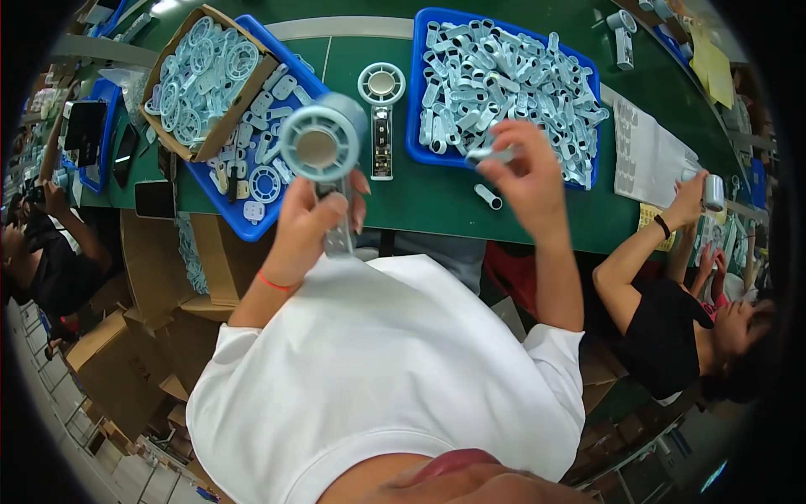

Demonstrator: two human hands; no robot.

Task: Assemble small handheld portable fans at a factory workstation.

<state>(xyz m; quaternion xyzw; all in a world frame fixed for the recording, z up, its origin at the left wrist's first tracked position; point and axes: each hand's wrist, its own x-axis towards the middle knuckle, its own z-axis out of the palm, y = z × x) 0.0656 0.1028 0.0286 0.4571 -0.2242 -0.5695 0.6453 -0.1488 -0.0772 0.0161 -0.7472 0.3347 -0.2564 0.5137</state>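
Observation:
My left hand (304, 227) is closed around the handle of a pale blue handheld fan (321, 139), its round spoked head raised upward above the table's near edge. Between the thumb and fingers of my right hand (533, 181) is a small pale blue plastic piece (491, 154), held over the front edge of a blue tray (411, 139). That tray is heaped with similar small pieces (504, 84). Below it, one loose piece (488, 196) lies on the table. Another fan (382, 118) rests on the table between the trays, its handle showing the inner parts.
A second blue tray (195, 181) on the left holds flat plastic parts and a cardboard box (207, 151) of round grilles. Phones (155, 199) lie on the green table (437, 210). A white sheet (642, 139) lies at right. Co-workers sit on both sides; cardboard boxes (117, 361) stand below.

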